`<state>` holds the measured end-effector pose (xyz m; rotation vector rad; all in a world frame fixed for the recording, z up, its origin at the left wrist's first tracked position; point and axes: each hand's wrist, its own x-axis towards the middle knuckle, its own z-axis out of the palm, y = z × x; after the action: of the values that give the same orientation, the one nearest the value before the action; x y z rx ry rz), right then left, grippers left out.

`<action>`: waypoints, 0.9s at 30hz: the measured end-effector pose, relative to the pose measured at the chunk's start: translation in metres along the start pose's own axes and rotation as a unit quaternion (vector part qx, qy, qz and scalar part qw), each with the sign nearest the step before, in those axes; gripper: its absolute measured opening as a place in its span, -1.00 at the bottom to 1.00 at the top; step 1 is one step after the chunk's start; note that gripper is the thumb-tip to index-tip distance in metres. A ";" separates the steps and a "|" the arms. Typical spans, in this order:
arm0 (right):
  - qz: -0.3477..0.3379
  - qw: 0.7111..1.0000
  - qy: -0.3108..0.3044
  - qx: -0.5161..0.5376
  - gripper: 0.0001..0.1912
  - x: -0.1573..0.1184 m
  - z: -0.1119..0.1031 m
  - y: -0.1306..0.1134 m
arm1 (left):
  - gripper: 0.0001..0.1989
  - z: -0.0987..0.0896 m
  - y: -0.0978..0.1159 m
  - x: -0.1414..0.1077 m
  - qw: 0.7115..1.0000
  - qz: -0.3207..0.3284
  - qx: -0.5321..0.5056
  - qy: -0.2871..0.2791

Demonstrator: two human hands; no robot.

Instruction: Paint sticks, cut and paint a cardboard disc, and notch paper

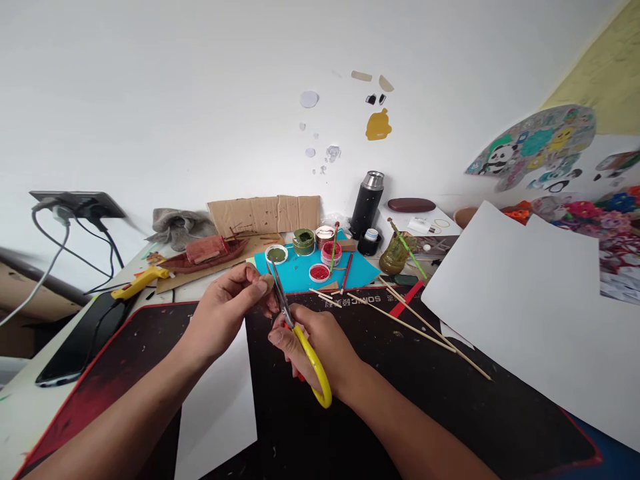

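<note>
My right hand (317, 340) is closed around a pair of scissors (313, 360) with yellow handles and some red on them. Their blades point up and away from me, slightly parted. Just left of the blades, my left hand (235, 300) pinches a small olive-tan piece (269, 283) between thumb and fingers. The piece lies at the blades; whether they are around it or only beside it I cannot tell. Beneath both hands is a black desk mat (310, 433), with a white paper sheet (220, 407) under my left forearm.
Paint pots, including a green one (303, 241), and brushes stand on a blue sheet (367, 270). Thin wooden sticks (405, 323) lie right of it. A model boat (210, 253), a yellow glue gun (143, 281) and a phone (83, 340) are left. Behind stands a black flask (367, 203).
</note>
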<state>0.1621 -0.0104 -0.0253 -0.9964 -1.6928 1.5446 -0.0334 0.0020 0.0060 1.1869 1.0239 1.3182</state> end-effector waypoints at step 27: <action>0.001 1.000 0.016 -0.021 -0.48 -0.001 0.002 -0.004 | -0.65 -0.003 -0.003 0.002 1.000 -0.019 0.002 -0.009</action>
<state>0.1606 -0.0121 -0.0219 -1.0387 -1.7081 1.4925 -0.0357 0.0041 0.0024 1.1754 1.0318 1.2748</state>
